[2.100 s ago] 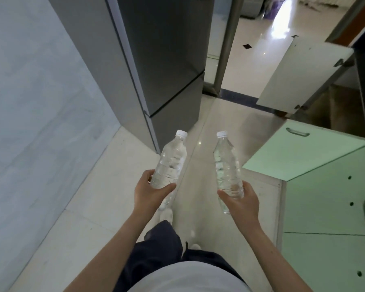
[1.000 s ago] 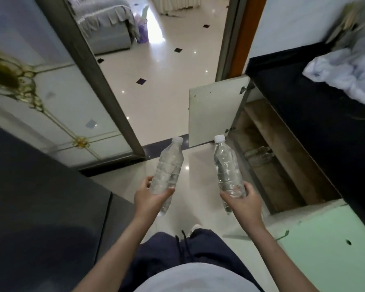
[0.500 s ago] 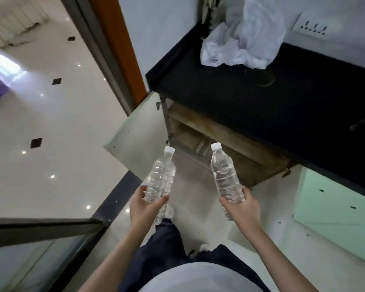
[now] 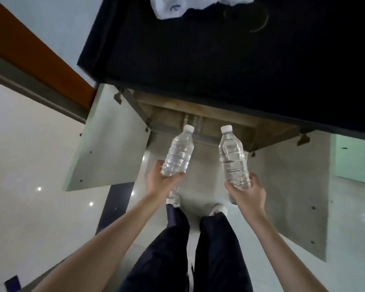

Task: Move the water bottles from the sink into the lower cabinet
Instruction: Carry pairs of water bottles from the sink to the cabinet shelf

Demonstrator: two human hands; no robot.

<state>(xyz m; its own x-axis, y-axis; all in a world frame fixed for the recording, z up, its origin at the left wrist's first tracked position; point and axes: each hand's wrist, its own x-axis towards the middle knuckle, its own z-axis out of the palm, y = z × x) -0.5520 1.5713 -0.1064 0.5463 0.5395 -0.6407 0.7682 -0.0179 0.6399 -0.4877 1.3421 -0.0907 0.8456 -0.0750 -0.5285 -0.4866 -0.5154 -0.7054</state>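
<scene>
My left hand (image 4: pixel 159 181) grips the lower part of a clear water bottle with a white cap (image 4: pixel 179 153). A second clear white-capped bottle (image 4: pixel 233 160) is held near its base by my right hand (image 4: pixel 248 191). Both bottles stand roughly upright in front of me, side by side. Straight ahead the lower cabinet (image 4: pixel 217 121) is open under a black countertop (image 4: pixel 219 53), showing a brown wooden interior. Inside it I can make out clear bottles (image 4: pixel 193 122) standing at the back.
The left cabinet door (image 4: pixel 105 140) swings out to my left and the right door (image 4: pixel 291 186) to my right. A white cloth (image 4: pixel 173 7) lies on the countertop. An orange door frame (image 4: pixel 36 53) runs at the left. A pale green cabinet front (image 4: pixel 355 159) is at far right.
I have turned from the fridge and doorway until the open cabinet is squarely ahead and closer. Both hands have kept their grip on the bottles throughout.
</scene>
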